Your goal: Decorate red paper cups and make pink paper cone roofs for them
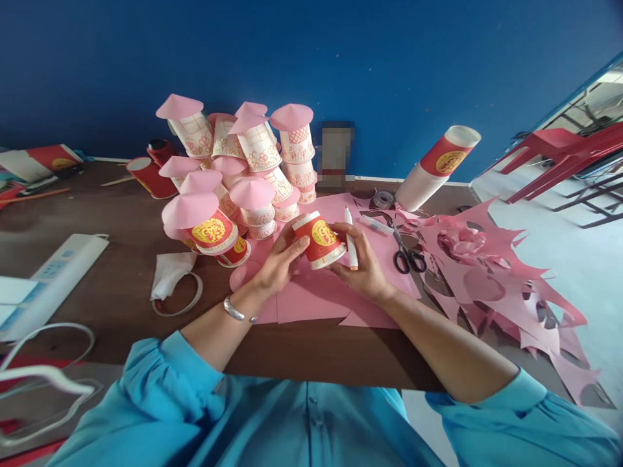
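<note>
A red paper cup (318, 240) with a yellow emblem is upside down and slightly tilted above pink paper sheets (311, 298). My left hand (280, 263) grips its left side, thumb on the wall. In my right hand (363, 266) stands a white marker (351, 243) with an orange lower end; the fingers of this hand also steady the cup's right side. Left of the hands are several stacked cups with pink paper cone roofs (252, 192), some with drawn flowers. A pair of black scissors (407, 254) lies right of my right hand.
A tall stack of paper cups (433, 172) leans near the blue wall. Pink paper scraps (506, 285) cover the table's right side. A tape roll (384, 199) sits at the back. To the left lie a white mask (172, 275) and a power strip (63, 272) with cables.
</note>
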`<state>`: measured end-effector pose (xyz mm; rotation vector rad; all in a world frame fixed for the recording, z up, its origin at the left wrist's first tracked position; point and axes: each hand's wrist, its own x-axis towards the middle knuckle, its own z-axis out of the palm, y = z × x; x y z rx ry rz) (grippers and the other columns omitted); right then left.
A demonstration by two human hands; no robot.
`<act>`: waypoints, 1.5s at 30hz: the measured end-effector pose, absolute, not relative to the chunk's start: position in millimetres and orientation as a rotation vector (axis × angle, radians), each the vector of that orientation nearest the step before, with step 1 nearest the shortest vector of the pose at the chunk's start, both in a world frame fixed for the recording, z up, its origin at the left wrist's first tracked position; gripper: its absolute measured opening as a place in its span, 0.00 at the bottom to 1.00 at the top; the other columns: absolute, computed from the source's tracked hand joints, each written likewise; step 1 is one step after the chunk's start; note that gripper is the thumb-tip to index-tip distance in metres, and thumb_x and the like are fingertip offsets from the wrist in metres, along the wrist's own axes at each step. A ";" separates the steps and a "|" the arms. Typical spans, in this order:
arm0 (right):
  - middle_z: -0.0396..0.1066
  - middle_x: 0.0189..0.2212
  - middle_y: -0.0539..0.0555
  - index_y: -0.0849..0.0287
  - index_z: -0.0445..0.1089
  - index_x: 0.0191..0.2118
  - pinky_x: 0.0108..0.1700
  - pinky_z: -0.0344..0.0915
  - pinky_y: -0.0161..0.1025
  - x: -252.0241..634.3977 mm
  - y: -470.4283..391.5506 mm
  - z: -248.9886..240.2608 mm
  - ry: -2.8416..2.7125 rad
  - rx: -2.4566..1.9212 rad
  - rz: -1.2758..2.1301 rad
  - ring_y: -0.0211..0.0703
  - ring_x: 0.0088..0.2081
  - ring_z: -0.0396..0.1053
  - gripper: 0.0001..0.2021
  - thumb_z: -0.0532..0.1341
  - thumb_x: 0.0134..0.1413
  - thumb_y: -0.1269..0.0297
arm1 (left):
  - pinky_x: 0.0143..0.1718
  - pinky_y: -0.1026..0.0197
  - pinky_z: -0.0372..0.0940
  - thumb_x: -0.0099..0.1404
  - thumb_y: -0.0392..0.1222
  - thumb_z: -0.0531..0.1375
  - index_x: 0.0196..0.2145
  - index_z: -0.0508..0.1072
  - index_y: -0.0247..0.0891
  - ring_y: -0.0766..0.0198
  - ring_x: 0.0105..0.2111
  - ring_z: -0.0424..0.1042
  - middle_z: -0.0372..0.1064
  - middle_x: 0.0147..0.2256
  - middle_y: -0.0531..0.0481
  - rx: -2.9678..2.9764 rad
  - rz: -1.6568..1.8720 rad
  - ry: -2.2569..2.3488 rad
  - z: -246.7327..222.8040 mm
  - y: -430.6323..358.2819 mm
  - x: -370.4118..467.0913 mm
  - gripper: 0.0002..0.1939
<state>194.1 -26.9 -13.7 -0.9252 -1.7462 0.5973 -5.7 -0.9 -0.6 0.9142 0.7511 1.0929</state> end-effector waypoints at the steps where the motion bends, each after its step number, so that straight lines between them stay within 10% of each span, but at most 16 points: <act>1: 0.69 0.62 0.61 0.48 0.58 0.67 0.61 0.72 0.54 194.2 -26.6 -14.6 -1.746 -0.926 0.600 0.55 0.62 0.71 0.35 0.71 0.57 0.64 | 0.51 0.52 0.76 0.65 0.49 0.68 0.56 0.74 0.48 0.49 0.59 0.74 0.77 0.53 0.50 0.904 1.085 0.727 -1.1 -0.1 -5.6 0.23; 4: 0.70 0.63 0.62 0.49 0.58 0.67 0.60 0.74 0.54 194.7 -27.1 -15.1 -1.788 -0.975 0.569 0.55 0.59 0.74 0.34 0.71 0.58 0.62 | 0.40 0.54 0.77 0.65 0.50 0.68 0.53 0.74 0.46 0.50 0.50 0.78 0.78 0.49 0.49 0.890 1.100 0.667 -1.4 1.6 -5.5 0.20; 18: 0.72 0.62 0.61 0.49 0.57 0.69 0.50 0.79 0.49 194.4 -32.2 -6.9 -1.951 -1.060 0.470 0.53 0.53 0.79 0.30 0.66 0.65 0.61 | 0.52 0.49 0.73 0.57 0.50 0.72 0.43 0.79 0.39 0.48 0.51 0.78 0.81 0.44 0.46 0.657 1.155 0.642 4.9 7.0 -4.1 0.19; 28: 0.78 0.41 0.56 0.50 0.71 0.59 0.38 0.77 0.42 198.7 -31.6 -3.9 -1.848 -1.026 0.113 0.44 0.37 0.77 0.16 0.60 0.70 0.67 | 0.48 0.46 0.76 0.57 0.49 0.70 0.42 0.77 0.40 0.46 0.49 0.79 0.81 0.38 0.48 0.628 1.171 0.690 2.0 11.9 -6.1 0.17; 45: 0.76 0.33 0.53 0.57 0.68 0.46 0.35 0.74 0.37 182.8 -58.6 15.3 -2.015 -0.638 -0.128 0.42 0.34 0.77 0.10 0.64 0.63 0.74 | 0.65 0.42 0.64 0.58 0.50 0.71 0.47 0.78 0.43 0.44 0.65 0.67 0.79 0.52 0.47 0.729 1.167 0.599 1.1 14.4 -0.6 0.21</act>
